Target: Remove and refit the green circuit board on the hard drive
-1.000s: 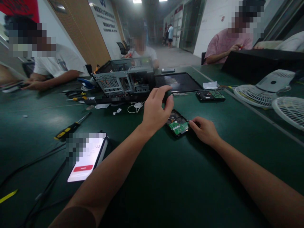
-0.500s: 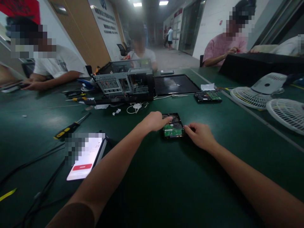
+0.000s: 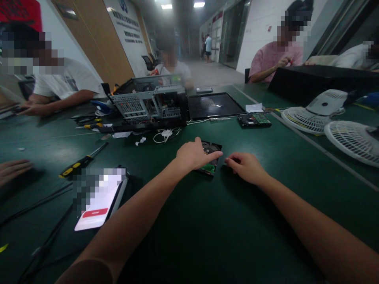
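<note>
A bare hard drive (image 3: 211,168) lies on the green table in front of me, its circuit board facing up and its body turned at a slant. My left hand (image 3: 194,155) covers its left part, with the thumb stretched across the top to the right edge and the fingers around the far left side. Just to the right, apart from the drive, my right hand (image 3: 244,165) is curled, thumb and forefinger tips close together. Anything between those tips is too small to make out. A second hard drive (image 3: 254,120) sits farther back on the right.
An opened computer case (image 3: 148,104) stands behind, beside its black side panel (image 3: 216,105). A screwdriver (image 3: 79,163), a lit phone (image 3: 97,205) and black cables are on the left. White fans (image 3: 308,114) lie at right. Another person's hand (image 3: 14,170) rests at far left.
The drive has turned and shifted slightly left under my left hand, whose thumb now reaches its right edge. My right hand has come away from the drive. Another hand has appeared at far left.
</note>
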Available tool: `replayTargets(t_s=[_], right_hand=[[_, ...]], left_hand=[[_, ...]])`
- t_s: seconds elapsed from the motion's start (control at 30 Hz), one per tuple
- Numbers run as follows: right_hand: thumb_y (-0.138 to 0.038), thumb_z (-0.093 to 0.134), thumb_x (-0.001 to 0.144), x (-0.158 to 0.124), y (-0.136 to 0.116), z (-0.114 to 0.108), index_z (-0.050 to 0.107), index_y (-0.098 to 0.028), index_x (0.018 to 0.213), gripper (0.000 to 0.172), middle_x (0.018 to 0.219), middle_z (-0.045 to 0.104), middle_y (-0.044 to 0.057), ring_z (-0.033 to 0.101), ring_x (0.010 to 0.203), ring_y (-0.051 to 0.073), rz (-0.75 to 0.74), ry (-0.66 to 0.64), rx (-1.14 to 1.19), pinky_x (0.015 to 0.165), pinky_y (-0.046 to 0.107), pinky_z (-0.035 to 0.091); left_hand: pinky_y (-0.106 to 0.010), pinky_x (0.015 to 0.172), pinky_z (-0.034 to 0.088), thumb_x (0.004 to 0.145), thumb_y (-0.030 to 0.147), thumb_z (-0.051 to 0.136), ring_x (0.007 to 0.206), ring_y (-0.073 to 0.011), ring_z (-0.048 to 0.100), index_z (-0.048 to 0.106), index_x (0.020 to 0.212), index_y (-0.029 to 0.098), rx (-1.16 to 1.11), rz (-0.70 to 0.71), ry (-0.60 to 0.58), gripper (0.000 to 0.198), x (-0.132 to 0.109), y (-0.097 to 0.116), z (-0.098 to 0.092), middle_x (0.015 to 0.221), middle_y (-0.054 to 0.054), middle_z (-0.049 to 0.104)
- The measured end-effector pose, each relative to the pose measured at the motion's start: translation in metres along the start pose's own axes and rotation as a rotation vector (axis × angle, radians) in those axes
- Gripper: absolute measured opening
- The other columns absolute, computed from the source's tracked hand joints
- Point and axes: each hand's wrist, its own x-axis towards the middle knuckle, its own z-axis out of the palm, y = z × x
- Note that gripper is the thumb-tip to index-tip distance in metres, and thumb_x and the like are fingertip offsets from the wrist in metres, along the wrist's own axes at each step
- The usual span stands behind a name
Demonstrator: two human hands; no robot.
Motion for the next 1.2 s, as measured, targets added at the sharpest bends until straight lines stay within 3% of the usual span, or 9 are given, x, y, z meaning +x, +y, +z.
replayTargets(t_s=[0.17,0.33,0.4,0.53,0.63,0.73,0.9,1.0,1.2], right_hand=[[-0.046,0.058,0.094,0.009,0.019,-0.009,0.075,-0.022,0.086,0.03,0.064,0.071,0.001,0.064,0.057,0.018,0.114,0.142,-0.012,0.06,0.031,0.043],[-0.044,0.062,0.092,0.009,0.021,-0.007,0.075,-0.023,0.086,0.025,0.067,0.071,0.002,0.067,0.062,0.02,0.142,0.178,0.038,0.061,0.033,0.047],[-0.039,0.065,0.091,0.009,0.02,-0.004,0.073,-0.022,0.088,0.019,0.071,0.071,0.003,0.068,0.065,0.02,0.186,0.199,0.197,0.061,0.032,0.051],[-0.028,0.067,0.092,0.01,0.014,-0.004,0.065,-0.018,0.096,0.011,0.087,0.073,0.009,0.073,0.076,0.021,0.34,0.178,0.776,0.074,0.035,0.062],[-0.033,0.063,0.096,0.01,0.013,-0.011,0.061,-0.014,0.105,0.021,0.093,0.073,0.016,0.076,0.084,0.025,0.458,0.095,1.026,0.084,0.041,0.064],[-0.052,0.05,0.101,0.01,0.016,-0.022,0.056,-0.009,0.119,0.046,0.099,0.072,0.022,0.076,0.091,0.029,0.534,-0.035,1.152,0.087,0.044,0.063],[-0.082,0.019,0.093,0.005,0.022,-0.036,0.049,-0.001,0.134,0.096,0.118,0.068,0.032,0.072,0.11,0.035,0.446,-0.62,1.379,0.098,0.051,0.056],[-0.085,0.009,0.09,0.002,0.02,-0.036,0.045,-0.005,0.139,0.101,0.121,0.068,0.029,0.072,0.11,0.034,0.349,-0.765,1.425,0.098,0.054,0.055],[-0.086,0.004,0.089,-0.003,0.008,-0.029,0.043,-0.011,0.143,0.1,0.122,0.07,0.025,0.073,0.107,0.035,0.303,-0.886,1.398,0.099,0.058,0.052]], left_hand=[[-0.047,0.089,0.054,0.062,0.101,0.049,0.11,-0.0416,0.067,0.046,0.142,0.012,0.102,-0.075,-0.17,0.12,0.009,0.03,-0.006,0.125,-0.025,0.068],[-0.05,0.093,0.053,0.062,0.079,0.073,0.117,-0.0431,0.064,0.025,0.157,0.006,0.206,-0.15,-0.369,0.129,0.028,0.052,-0.006,0.134,-0.026,0.064],[-0.051,0.094,0.053,0.063,0.072,0.076,0.118,-0.0433,0.064,0.016,0.16,0.006,0.227,-0.161,-0.408,0.132,0.034,0.055,-0.006,0.138,-0.027,0.061],[-0.049,0.093,0.053,0.058,0.069,0.081,0.12,-0.0434,0.063,0.015,0.161,0.014,0.223,-0.063,-0.414,0.134,0.039,0.05,-0.008,0.14,-0.025,0.06],[-0.044,0.088,0.054,0.06,0.069,0.08,0.117,-0.0414,0.064,0.015,0.16,0.015,0.201,0.031,-0.388,0.132,0.035,0.046,-0.013,0.139,-0.024,0.06],[-0.041,0.081,0.055,0.059,0.068,0.08,0.109,-0.0399,0.066,0.017,0.159,0.014,0.198,0.128,-0.339,0.13,0.026,0.048,-0.021,0.132,-0.023,0.064],[-0.041,0.077,0.052,0.059,0.062,0.082,0.103,-0.04,0.065,0.02,0.157,0.012,0.277,0.415,-0.231,0.126,0.006,0.058,-0.044,0.121,-0.023,0.067],[-0.041,0.081,0.05,0.061,0.055,0.083,0.106,-0.0387,0.064,0.013,0.16,0.015,0.318,0.607,-0.26,0.128,-0.003,0.063,-0.06,0.125,-0.021,0.065],[-0.044,0.084,0.05,0.062,0.05,0.084,0.108,-0.0394,0.062,0.012,0.16,0.013,0.369,0.785,-0.284,0.127,-0.014,0.069,-0.069,0.126,-0.022,0.063]])
